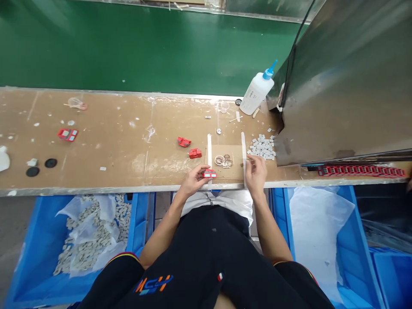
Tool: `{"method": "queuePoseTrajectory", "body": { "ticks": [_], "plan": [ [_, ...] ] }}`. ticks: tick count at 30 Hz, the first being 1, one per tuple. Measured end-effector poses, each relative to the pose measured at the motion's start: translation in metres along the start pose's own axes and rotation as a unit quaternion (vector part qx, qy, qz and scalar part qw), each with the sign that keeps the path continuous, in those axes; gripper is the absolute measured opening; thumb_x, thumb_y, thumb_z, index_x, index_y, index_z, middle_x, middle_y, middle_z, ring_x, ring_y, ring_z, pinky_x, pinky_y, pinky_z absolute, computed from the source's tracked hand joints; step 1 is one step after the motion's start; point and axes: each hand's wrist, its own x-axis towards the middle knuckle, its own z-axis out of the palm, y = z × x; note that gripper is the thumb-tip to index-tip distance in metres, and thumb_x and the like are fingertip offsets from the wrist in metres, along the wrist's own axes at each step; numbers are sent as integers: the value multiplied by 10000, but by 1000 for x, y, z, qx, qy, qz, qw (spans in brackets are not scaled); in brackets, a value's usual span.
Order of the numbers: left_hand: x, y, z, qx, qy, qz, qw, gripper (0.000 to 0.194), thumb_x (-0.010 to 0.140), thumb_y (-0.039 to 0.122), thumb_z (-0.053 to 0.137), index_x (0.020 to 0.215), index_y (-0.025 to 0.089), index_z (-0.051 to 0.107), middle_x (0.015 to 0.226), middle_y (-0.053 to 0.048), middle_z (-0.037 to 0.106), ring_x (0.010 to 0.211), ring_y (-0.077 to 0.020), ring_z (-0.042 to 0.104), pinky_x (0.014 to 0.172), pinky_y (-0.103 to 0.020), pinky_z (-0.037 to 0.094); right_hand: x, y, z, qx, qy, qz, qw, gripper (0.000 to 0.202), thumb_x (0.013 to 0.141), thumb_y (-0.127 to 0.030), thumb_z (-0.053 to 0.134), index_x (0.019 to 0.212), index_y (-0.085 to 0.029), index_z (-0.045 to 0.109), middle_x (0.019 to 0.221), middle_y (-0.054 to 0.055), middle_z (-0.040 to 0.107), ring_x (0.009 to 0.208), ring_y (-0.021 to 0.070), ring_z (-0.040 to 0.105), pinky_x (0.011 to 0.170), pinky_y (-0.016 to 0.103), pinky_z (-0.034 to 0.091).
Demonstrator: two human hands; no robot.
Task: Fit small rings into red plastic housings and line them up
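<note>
My left hand [194, 180] is closed on a small red toy vehicle part [210, 174] with pale window panels, held just above the table's front edge. To the right, my right hand [256, 174] has its thumb and fingers pinched together beside a white tape strip [243, 150]; whatever is between the fingertips is too small to make out. Between the hands lies a cardboard pad [236, 175] with several dark ring marks. Two more red toy parts, one nearer [195, 153] and one farther [184, 142], rest beyond my left hand. A pile of small whitish pieces [262, 147] lies beyond my right hand.
A white bottle with a blue nozzle [256, 93] stands at the back, near a large metal housing [347, 86]. A row of red parts [362, 171] sits under that housing. Blue bins stand below the edge, left [138, 219] and right [357, 240]. A green belt [144, 47] runs behind.
</note>
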Motion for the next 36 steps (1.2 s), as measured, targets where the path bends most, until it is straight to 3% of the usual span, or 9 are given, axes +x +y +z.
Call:
{"method": "queuePoseTrajectory", "body": {
  "ticks": [2,6,9,16,21,24,28,32,36],
  "plan": [
    [0,2,-1,-8,-7,-4,1000,425,770,338,793,1121,148,648,1089,-123,761,997,-233,749,910,-360,605,2,17,-15,-64,29,35,997,287,986,-358,464,1051,-184,683,982,113,659,883,240,635,838,410,547],
    [-2,5,2,-8,-28,-9,1000,398,767,365,805,1075,152,669,1058,-117,786,970,-239,764,884,-350,608,8,37,-23,-166,-62,35,984,281,959,-318,481,1048,-181,711,945,99,662,768,218,615,754,365,524],
    [-5,7,10,-32,-53,-19,998,442,751,378,828,1103,142,701,1031,-114,798,944,-239,770,886,-353,609,14,38,-19,-198,-108,16,974,254,936,-258,499,973,-205,745,905,90,649,788,228,603,686,328,467],
    [-2,4,26,-120,-78,-30,989,460,759,349,822,1158,134,743,984,-98,809,908,-220,775,873,-326,607,25,32,-33,-210,-129,-6,969,249,922,-197,505,937,-206,753,882,78,611,708,197,547,616,299,402],
    [0,2,22,-134,-80,-44,987,493,746,307,833,1197,132,733,1048,-114,807,961,-223,770,900,-336,603,3,9,-45,-74,-110,-43,990,245,977,-302,500,915,-206,717,861,77,671,791,216,637,750,343,532],
    [1,2,22,-144,-102,-60,982,529,733,304,854,1209,127,706,1075,-135,798,970,-229,769,878,-325,597,-17,-11,-41,36,-131,-6,991,214,968,-354,561,915,-210,709,869,67,700,781,200,666,727,332,569],
    [2,2,21,-145,-115,-60,981,435,719,278,868,1099,136,711,1028,-114,797,921,-208,765,834,-291,583,-32,-34,-29,175,-189,85,963,229,928,-381,643,1071,-213,704,869,51,716,759,184,691,705,325,601],
    [2,1,21,-131,-119,-51,983,342,730,225,846,1044,148,733,982,-82,791,921,-194,753,845,-290,576,-27,-47,-21,229,-242,93,938,183,910,-391,670,904,-230,757,889,64,716,808,202,696,701,329,601],
    [3,0,20,-114,-122,-46,985,327,720,168,839,1033,149,746,988,-77,786,922,-196,751,870,-303,576,-21,-51,-14,227,-285,108,925,249,893,-449,683,926,-219,770,876,72,745,765,210,704,691,339,593]
  ]
}}
